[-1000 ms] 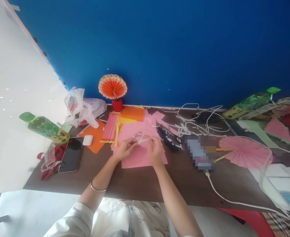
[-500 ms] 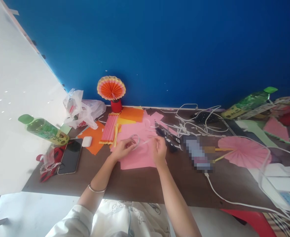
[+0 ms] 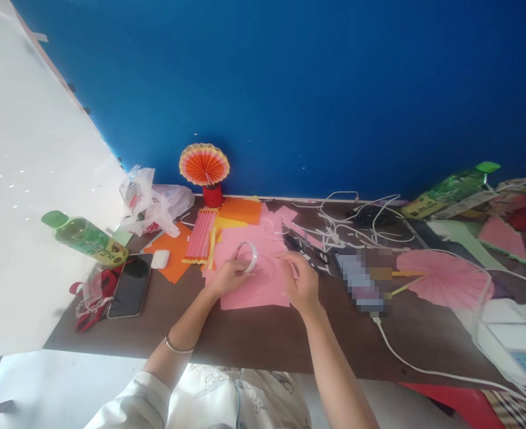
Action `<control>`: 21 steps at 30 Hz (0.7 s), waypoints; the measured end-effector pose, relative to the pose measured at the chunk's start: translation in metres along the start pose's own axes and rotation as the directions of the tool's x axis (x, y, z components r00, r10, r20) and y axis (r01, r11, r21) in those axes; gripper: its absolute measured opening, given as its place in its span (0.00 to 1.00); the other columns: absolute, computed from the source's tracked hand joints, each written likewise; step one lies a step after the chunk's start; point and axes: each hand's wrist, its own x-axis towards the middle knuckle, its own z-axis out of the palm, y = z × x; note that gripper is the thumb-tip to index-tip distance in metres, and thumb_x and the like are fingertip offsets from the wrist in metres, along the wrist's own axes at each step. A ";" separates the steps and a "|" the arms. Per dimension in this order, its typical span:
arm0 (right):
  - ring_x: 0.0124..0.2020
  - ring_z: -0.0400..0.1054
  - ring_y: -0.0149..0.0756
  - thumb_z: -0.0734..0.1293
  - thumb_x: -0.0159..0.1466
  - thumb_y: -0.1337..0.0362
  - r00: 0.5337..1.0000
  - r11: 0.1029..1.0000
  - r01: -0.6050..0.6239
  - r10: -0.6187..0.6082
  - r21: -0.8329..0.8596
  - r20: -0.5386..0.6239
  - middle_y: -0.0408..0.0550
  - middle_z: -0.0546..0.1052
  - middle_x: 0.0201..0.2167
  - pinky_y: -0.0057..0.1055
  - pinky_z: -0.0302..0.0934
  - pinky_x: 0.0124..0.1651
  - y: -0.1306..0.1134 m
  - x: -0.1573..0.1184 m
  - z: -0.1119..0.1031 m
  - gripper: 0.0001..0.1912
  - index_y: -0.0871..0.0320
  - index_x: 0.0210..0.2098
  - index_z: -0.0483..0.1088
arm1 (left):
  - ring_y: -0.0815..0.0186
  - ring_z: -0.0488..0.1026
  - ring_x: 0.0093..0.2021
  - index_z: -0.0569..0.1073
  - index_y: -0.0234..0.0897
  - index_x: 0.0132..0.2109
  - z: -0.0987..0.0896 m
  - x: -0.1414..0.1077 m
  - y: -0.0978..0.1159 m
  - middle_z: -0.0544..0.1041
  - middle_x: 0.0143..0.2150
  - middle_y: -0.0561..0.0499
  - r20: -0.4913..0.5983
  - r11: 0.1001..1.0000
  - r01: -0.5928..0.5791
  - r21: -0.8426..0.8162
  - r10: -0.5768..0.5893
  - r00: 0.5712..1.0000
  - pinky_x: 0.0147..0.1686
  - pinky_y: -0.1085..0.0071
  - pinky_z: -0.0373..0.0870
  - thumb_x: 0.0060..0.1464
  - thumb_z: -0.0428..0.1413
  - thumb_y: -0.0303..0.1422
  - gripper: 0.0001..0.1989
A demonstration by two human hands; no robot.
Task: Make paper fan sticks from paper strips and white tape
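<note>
Tape roll [image 3: 254, 257] in left fingers [image 3: 240, 267]; fan [image 3: 204, 165] rises from red container [image 3: 213, 196].

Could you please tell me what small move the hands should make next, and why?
I would perhaps bring the right hand to the white ring, seemingly tape, to feel for a loose end: the left hand holds it over the pink paper, the right is apart, and no strip shows clearly between them.
</note>
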 end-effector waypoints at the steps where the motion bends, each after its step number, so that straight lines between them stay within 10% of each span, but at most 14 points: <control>1: 0.37 0.70 0.37 0.58 0.63 0.68 1.000 1.000 -0.001 0.001 -0.007 -0.009 0.47 0.76 0.34 0.36 0.64 0.42 -0.001 0.002 -0.004 0.08 0.53 0.37 0.67 | 0.60 0.73 0.43 0.75 0.38 0.29 0.001 0.000 0.000 0.76 0.27 0.52 0.021 1.000 -0.020 0.021 0.020 1.000 0.61 0.55 0.50 0.49 0.54 0.41 0.12; 14: 0.34 0.70 0.36 0.58 0.62 0.70 0.984 0.990 0.143 -0.142 -0.003 0.104 0.45 0.76 0.32 0.36 0.64 0.40 -0.019 0.013 -0.025 0.08 0.52 0.37 0.66 | 0.63 0.71 0.40 0.74 0.40 0.38 0.002 0.000 -0.001 0.75 0.31 0.52 0.105 0.967 -0.149 0.208 0.129 0.986 0.64 0.55 0.33 0.59 0.42 0.35 0.15; 21: 0.37 0.70 0.37 0.58 0.63 0.67 0.999 0.997 0.049 -0.049 -0.051 0.017 0.47 0.76 0.32 0.37 0.64 0.42 -0.022 0.014 -0.037 0.07 0.53 0.35 0.67 | 0.65 0.70 0.36 0.71 0.39 0.33 0.004 0.001 -0.006 0.72 0.31 0.52 0.050 0.948 -0.215 0.236 0.209 0.977 0.61 0.56 0.47 0.57 0.45 0.33 0.12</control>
